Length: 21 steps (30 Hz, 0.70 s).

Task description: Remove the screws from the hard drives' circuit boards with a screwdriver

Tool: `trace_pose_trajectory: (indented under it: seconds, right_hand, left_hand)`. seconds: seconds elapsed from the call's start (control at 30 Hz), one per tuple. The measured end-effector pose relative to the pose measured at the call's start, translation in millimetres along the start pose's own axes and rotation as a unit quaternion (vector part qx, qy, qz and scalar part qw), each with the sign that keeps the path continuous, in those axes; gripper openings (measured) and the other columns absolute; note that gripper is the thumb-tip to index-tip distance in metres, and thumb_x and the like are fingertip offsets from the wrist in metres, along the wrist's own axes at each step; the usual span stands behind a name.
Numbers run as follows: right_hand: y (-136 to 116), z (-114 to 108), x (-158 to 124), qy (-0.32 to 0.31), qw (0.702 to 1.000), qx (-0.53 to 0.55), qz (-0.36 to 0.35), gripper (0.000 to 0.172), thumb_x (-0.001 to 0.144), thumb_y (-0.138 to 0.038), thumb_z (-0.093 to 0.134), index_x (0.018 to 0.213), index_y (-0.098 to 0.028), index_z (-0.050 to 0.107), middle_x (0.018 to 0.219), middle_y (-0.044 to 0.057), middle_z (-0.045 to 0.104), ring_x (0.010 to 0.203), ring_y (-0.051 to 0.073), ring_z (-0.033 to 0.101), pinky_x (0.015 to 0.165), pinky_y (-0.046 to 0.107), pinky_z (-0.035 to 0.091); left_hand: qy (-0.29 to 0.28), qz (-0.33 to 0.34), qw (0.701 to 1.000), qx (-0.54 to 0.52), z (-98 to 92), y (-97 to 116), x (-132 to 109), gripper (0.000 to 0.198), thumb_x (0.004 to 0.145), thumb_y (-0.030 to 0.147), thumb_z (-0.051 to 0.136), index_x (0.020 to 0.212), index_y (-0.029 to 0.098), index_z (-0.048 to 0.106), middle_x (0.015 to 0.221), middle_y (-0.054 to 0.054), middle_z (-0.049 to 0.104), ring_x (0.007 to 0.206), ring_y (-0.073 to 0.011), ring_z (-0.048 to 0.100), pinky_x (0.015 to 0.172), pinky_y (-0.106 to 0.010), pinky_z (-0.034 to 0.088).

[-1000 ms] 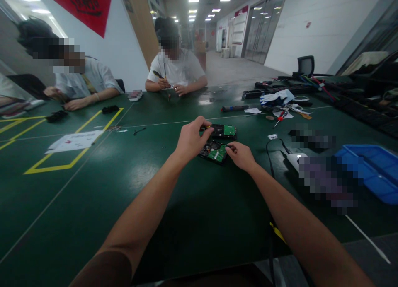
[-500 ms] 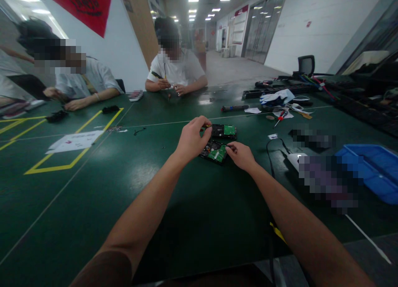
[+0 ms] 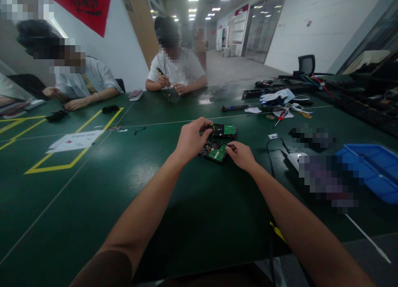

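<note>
Two hard drives lie on the dark green table in front of me. The near hard drive shows its green circuit board and sits slightly skewed. Just behind it is the far hard drive, also board side up. Above the near drive's left end, my left hand is closed in a pinch; a bit of yellow shows at its fingertips, but what it holds is mostly hidden. At the near drive's right edge, my right hand grips the corner between thumb and fingers.
A blue tray stands at right, near a white power strip with a cable. Beyond are a red screwdriver, a dark cylindrical tool and gloves. White paper lies left. Two people sit across the table.
My left fingertips have shifted very slightly, and the yellow bit now shows upright beside them. My right hand stays at the near drive's edge. The person opposite has tilted their tool.
</note>
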State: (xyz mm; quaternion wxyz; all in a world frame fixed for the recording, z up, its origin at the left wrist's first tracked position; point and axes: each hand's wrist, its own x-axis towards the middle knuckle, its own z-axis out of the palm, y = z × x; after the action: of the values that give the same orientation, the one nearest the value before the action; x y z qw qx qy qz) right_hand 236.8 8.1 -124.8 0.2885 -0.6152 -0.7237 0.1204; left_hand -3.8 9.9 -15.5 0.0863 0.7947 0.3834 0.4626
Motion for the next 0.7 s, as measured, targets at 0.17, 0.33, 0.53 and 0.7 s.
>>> trace_pose_trajectory:
  seconds: [0.17,0.33,0.53,0.7]
  right_hand:
    - [-1,-2,0,-0.005,1.0,-0.005,0.002,0.029,0.095,-0.039,0.059,0.113,-0.02,0.071,0.099,0.006,0.074,0.078,0.018,0.064,0.071,0.031,0.047]
    - [-1,-2,-1,-0.004,1.0,0.0,0.002,0.029,0.095,-0.04,0.059,0.114,-0.021,0.071,0.101,0.007,0.074,0.08,0.018,0.064,0.071,0.03,0.047]
    - [1,0,0,-0.001,1.0,-0.004,-0.002,0.029,0.096,-0.04,0.059,0.113,-0.02,0.071,0.1,0.007,0.074,0.08,0.018,0.064,0.073,0.03,0.047]
    - [1,0,1,-0.005,1.0,-0.01,-0.002,0.029,0.096,-0.04,0.059,0.114,-0.02,0.071,0.101,0.007,0.074,0.082,0.018,0.064,0.074,0.03,0.047]
  left_hand:
    - [0.002,-0.012,1.0,-0.019,0.2,1,0,0.018,0.087,0.017,0.068,0.104,0.022,0.068,0.1,-0.003,0.076,0.088,-0.0169,0.072,0.089,-0.036,0.059]
    - [0.0,-0.031,0.999,-0.042,0.9,3,0,0.016,0.086,0.022,0.071,0.1,0.022,0.063,0.1,-0.004,0.075,0.088,-0.0172,0.072,0.087,-0.036,0.061]
    - [0.004,-0.038,0.996,-0.086,3.7,5,0,0.024,0.083,0.023,0.076,0.094,0.021,0.055,0.108,-0.006,0.07,0.097,-0.0176,0.069,0.085,-0.035,0.063]
    - [0.018,-0.026,0.999,-0.037,0.3,10,0,0.016,0.084,0.017,0.073,0.093,0.021,0.06,0.108,-0.006,0.062,0.098,-0.018,0.064,0.076,-0.03,0.063]
